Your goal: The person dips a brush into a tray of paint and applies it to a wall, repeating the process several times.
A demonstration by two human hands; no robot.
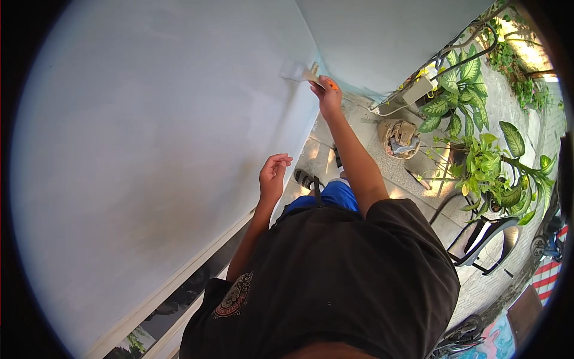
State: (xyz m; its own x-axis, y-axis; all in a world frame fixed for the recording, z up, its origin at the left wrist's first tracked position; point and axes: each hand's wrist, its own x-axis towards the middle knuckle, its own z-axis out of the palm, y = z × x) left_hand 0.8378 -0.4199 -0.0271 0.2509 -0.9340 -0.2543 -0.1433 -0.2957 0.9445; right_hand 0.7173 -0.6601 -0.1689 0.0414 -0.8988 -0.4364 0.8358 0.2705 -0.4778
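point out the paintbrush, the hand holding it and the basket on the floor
paintbrush [301, 72], head view, on the pale bristle end against the wall
right hand [328, 97], head view, on the back of the hand
basket [400, 155], head view, on its lower rim

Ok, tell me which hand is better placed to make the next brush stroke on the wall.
Right. The right hand grips the paintbrush, arm stretched out, bristles at the pale wall near the corner. The left hand is empty, fingers curled, lower down.
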